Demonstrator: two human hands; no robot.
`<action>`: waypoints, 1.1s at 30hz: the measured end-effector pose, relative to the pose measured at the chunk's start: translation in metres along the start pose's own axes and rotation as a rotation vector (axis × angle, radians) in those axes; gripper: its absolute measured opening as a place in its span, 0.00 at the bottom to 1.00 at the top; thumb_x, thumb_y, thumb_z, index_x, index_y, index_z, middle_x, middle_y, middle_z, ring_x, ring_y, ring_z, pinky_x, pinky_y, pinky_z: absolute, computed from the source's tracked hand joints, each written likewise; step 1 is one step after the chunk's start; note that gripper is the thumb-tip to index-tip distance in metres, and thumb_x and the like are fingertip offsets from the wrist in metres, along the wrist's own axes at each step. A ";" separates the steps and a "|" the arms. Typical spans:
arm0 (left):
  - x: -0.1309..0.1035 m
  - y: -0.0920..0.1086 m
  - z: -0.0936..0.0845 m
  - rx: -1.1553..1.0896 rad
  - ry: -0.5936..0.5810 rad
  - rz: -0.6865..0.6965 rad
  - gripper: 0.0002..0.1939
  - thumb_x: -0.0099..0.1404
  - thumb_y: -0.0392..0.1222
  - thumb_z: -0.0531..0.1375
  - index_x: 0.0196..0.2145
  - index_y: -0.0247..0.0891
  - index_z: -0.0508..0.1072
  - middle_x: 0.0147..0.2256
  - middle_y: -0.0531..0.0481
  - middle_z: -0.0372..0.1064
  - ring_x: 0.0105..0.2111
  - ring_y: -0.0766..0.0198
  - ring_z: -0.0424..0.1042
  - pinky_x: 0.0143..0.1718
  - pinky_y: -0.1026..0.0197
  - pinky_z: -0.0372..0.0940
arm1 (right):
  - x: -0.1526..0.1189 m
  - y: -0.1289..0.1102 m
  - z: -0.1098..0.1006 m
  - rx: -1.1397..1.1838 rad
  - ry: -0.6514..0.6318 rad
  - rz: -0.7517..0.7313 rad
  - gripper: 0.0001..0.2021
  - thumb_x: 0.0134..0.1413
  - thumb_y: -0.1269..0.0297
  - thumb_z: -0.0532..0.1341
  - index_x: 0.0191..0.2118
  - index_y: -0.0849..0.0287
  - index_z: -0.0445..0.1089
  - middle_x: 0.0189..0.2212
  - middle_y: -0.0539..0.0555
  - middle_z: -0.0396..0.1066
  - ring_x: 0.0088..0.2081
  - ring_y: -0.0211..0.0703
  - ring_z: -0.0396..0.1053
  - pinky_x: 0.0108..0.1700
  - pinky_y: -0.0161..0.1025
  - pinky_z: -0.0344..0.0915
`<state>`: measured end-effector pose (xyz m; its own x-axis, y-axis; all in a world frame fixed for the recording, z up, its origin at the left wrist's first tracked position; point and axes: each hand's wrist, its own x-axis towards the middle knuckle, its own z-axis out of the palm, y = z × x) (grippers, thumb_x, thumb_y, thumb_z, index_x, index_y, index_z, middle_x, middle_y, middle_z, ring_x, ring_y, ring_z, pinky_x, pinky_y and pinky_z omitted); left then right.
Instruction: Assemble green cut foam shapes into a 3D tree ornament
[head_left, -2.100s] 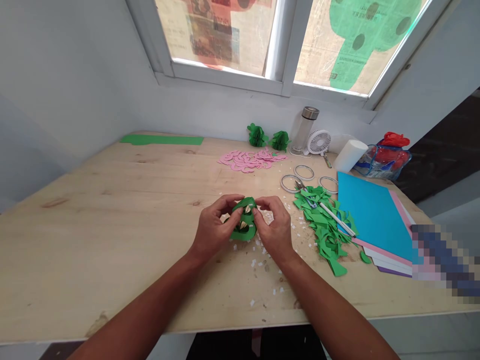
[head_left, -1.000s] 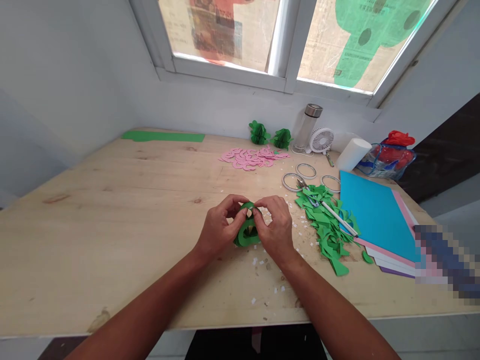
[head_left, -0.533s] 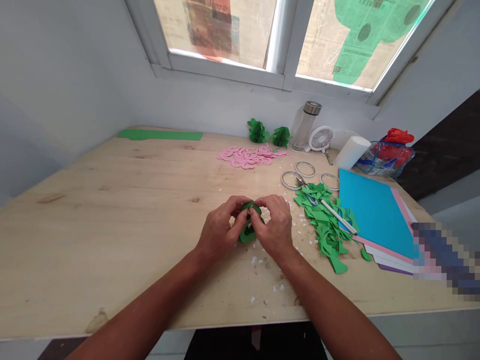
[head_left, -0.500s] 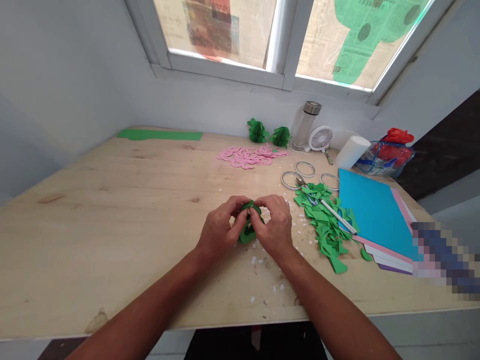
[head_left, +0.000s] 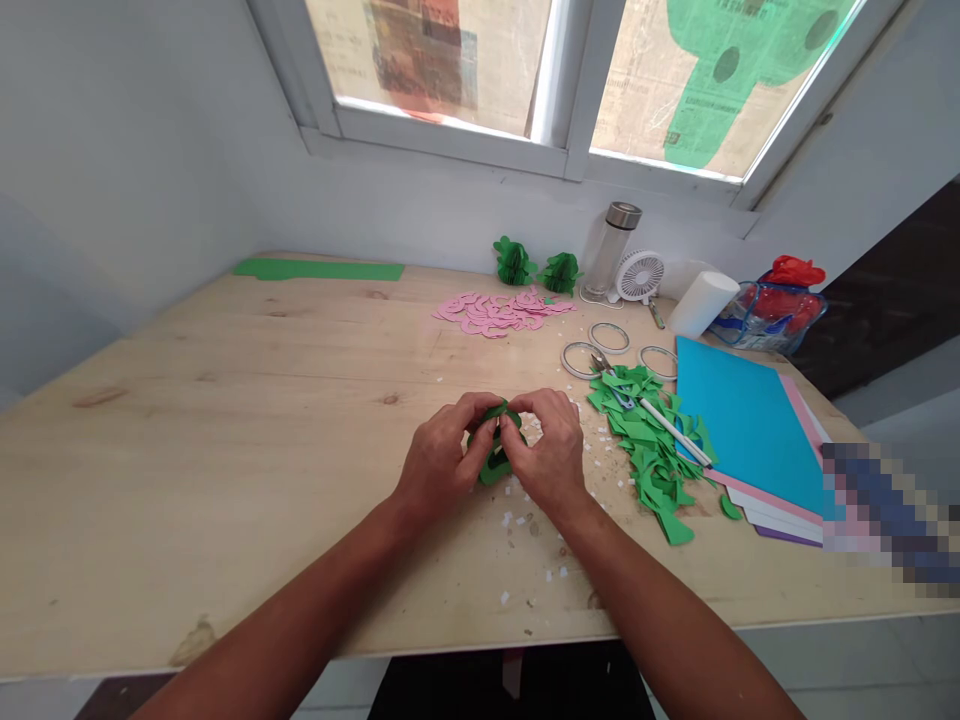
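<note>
Between my hands, low over the table's middle, is a green paper cutout [head_left: 493, 470] with rounded edges and dark gaps. My left hand [head_left: 450, 445] pinches its upper edge from the left, thumb against fingers. From the right, my right hand [head_left: 551, 445] pinches the same edge, its thumb tip close to the left thumb. The fingers cover much of the paper, so its full shape is hidden. Small white paper bits [head_left: 508, 520] lie around and below the hands. To the right sits a pile of green paper scraps [head_left: 652, 460].
Scissors [head_left: 621, 392] and a white pen [head_left: 675, 432] lie on the scraps, near tape rolls [head_left: 609, 338]. Blue sheets [head_left: 750, 420] top a paper stack. Behind are pink cutouts [head_left: 495, 315], green paper figures [head_left: 514, 262], a bottle [head_left: 611, 250], a small fan [head_left: 640, 276] and a green strip [head_left: 322, 270].
Both hands keep their pinch on the green paper cutout in nearly the same place. The fingertips and the paper have shifted only slightly.
</note>
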<state>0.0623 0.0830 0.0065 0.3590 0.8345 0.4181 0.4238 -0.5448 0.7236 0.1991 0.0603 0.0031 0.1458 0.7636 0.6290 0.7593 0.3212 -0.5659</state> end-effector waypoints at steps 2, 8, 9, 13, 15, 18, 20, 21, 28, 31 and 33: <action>0.000 0.000 0.000 0.003 -0.001 0.005 0.10 0.65 0.42 0.51 0.42 0.40 0.68 0.38 0.47 0.73 0.35 0.60 0.74 0.38 0.59 0.67 | 0.000 0.000 0.000 -0.004 0.005 0.004 0.03 0.49 0.71 0.59 0.31 0.56 0.67 0.30 0.52 0.71 0.36 0.45 0.65 0.42 0.43 0.57; -0.001 0.000 0.001 0.007 0.002 0.012 0.11 0.65 0.41 0.51 0.42 0.40 0.69 0.39 0.47 0.74 0.35 0.60 0.74 0.38 0.58 0.68 | 0.000 0.000 0.001 -0.015 0.023 0.002 0.03 0.48 0.72 0.59 0.30 0.56 0.66 0.29 0.51 0.70 0.35 0.45 0.65 0.41 0.43 0.57; -0.001 0.000 0.002 0.005 0.003 0.012 0.11 0.65 0.41 0.51 0.43 0.40 0.69 0.39 0.47 0.74 0.36 0.60 0.74 0.38 0.58 0.68 | 0.000 0.000 0.001 -0.015 0.025 0.004 0.03 0.48 0.72 0.59 0.30 0.56 0.66 0.29 0.51 0.70 0.35 0.45 0.65 0.41 0.43 0.57; -0.001 0.001 0.002 0.004 -0.002 0.008 0.10 0.65 0.41 0.51 0.42 0.40 0.68 0.39 0.47 0.73 0.36 0.60 0.74 0.40 0.58 0.67 | 0.000 0.001 0.001 -0.018 0.029 0.010 0.04 0.47 0.73 0.58 0.29 0.56 0.65 0.29 0.51 0.70 0.35 0.45 0.65 0.41 0.43 0.57; -0.001 0.001 0.001 0.007 -0.005 0.006 0.10 0.65 0.42 0.51 0.42 0.40 0.68 0.39 0.47 0.73 0.36 0.60 0.73 0.39 0.58 0.67 | 0.000 0.001 0.002 -0.019 0.025 0.013 0.05 0.47 0.74 0.58 0.29 0.56 0.65 0.29 0.51 0.70 0.35 0.45 0.65 0.41 0.43 0.57; 0.000 0.001 0.001 0.003 -0.005 0.002 0.10 0.65 0.42 0.51 0.41 0.40 0.67 0.38 0.47 0.73 0.35 0.60 0.73 0.38 0.59 0.68 | 0.000 0.003 0.001 -0.018 0.015 0.014 0.06 0.47 0.75 0.57 0.29 0.56 0.66 0.28 0.51 0.70 0.35 0.45 0.65 0.41 0.43 0.57; 0.000 0.001 0.001 -0.011 0.005 -0.005 0.09 0.65 0.42 0.51 0.41 0.40 0.67 0.37 0.48 0.72 0.35 0.61 0.73 0.38 0.59 0.68 | 0.000 0.003 0.001 -0.013 0.015 0.010 0.06 0.48 0.74 0.57 0.30 0.56 0.66 0.29 0.51 0.71 0.35 0.45 0.65 0.41 0.43 0.57; 0.001 0.001 0.001 -0.020 0.011 -0.012 0.09 0.65 0.42 0.51 0.41 0.40 0.67 0.37 0.48 0.72 0.34 0.61 0.73 0.38 0.60 0.68 | 0.000 0.003 0.001 -0.008 0.018 0.006 0.05 0.49 0.74 0.57 0.31 0.56 0.66 0.30 0.52 0.71 0.36 0.45 0.65 0.41 0.43 0.57; 0.001 0.001 0.001 -0.047 0.060 -0.041 0.09 0.64 0.43 0.53 0.41 0.40 0.67 0.36 0.49 0.73 0.34 0.61 0.74 0.38 0.60 0.68 | 0.000 -0.004 -0.004 0.039 0.064 -0.053 0.02 0.52 0.71 0.59 0.32 0.56 0.66 0.34 0.53 0.70 0.40 0.46 0.65 0.44 0.45 0.59; 0.001 0.001 0.001 -0.039 0.073 -0.033 0.09 0.64 0.42 0.53 0.42 0.40 0.67 0.36 0.49 0.72 0.34 0.62 0.75 0.38 0.60 0.69 | 0.000 -0.004 -0.003 0.033 0.048 -0.081 0.02 0.51 0.70 0.61 0.31 0.56 0.66 0.37 0.54 0.69 0.42 0.47 0.64 0.45 0.46 0.59; 0.001 0.001 0.001 -0.038 0.076 -0.021 0.09 0.64 0.41 0.53 0.42 0.39 0.67 0.36 0.49 0.72 0.34 0.62 0.75 0.38 0.60 0.69 | -0.001 -0.003 -0.002 0.026 0.043 -0.083 0.02 0.51 0.70 0.61 0.31 0.56 0.67 0.38 0.55 0.69 0.43 0.47 0.64 0.46 0.46 0.59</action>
<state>0.0636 0.0833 0.0067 0.2854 0.8504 0.4420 0.3987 -0.5247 0.7522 0.1978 0.0574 0.0057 0.1102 0.7092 0.6963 0.7534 0.3974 -0.5240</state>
